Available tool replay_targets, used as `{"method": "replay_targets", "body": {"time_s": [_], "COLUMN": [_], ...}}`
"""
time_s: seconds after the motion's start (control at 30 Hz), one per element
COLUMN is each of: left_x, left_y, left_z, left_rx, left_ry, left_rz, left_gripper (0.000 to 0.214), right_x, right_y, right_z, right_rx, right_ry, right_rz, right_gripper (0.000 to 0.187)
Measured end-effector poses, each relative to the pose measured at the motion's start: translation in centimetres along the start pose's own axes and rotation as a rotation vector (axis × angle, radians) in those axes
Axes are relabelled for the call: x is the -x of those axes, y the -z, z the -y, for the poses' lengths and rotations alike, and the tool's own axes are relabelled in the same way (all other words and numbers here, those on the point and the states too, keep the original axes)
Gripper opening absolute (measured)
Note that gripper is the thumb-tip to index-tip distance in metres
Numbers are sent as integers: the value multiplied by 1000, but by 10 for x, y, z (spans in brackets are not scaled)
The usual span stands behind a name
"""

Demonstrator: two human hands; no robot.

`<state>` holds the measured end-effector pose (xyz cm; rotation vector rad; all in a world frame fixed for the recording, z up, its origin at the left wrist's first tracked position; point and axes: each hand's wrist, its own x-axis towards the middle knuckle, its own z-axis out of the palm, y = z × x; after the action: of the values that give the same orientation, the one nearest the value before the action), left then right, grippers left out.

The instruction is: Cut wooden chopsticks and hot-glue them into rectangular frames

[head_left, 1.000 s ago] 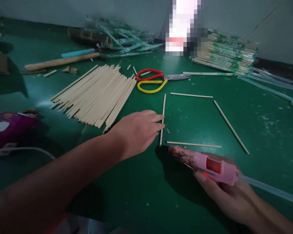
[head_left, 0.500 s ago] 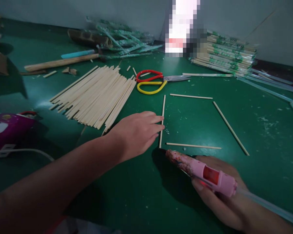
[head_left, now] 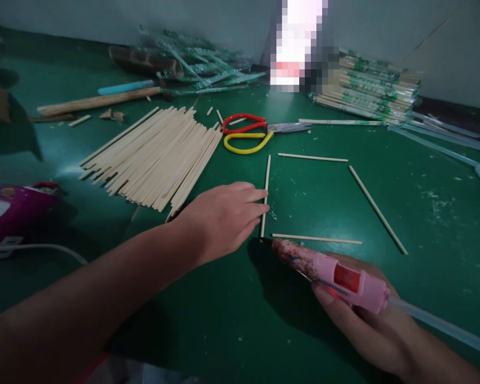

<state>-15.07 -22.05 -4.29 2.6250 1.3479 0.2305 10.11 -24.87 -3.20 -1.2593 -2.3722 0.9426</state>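
My left hand lies low over the table with fingers stretched out and slightly spread. Its fingertips rest on a thin wooden stick, the left side of a loose four-sided layout. In my right hand is a pink hot glue gun, fingers wrapped around it; a clear glue stick runs out of its back. The gun's dark nozzle is at the near end of the left stick. Other sticks form the near side, far side and slanted right side, with gaps at the corners.
Left of the layout lies a pile of wooden sticks. Scissors with red and yellow handles lie beyond. Wrapped chopsticks, plastic wrappers, a wooden handle and a purple device with a cable surround the green table.
The glue gun has shifted slightly up, its nozzle now at the lower end of the left stick. My left hand stays in place on that stick.
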Motion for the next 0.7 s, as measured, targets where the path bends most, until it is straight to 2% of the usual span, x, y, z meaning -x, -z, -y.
{"method": "replay_targets", "body": {"time_s": [0.1, 0.33, 0.5, 0.7], "left_x": [0, -2, -2, -3], "left_y": [1, 3, 3, 6], "left_z": [-1, -1, -1, -2], "left_rx": [11, 30, 39, 26], "left_ry": [9, 23, 34, 34], "left_rz": [24, 48, 62, 67], "left_gripper": [34, 34, 34, 34], "right_x": [-1, 1, 3, 6], "right_y": [0, 0, 3, -1], "right_z": [1, 3, 2, -3], "right_rx": [-55, -105, -148, -214], "right_ry": [-24, -130, -202, -175], "right_rz": [69, 49, 44, 11], "right_gripper": [24, 35, 35, 34]}}
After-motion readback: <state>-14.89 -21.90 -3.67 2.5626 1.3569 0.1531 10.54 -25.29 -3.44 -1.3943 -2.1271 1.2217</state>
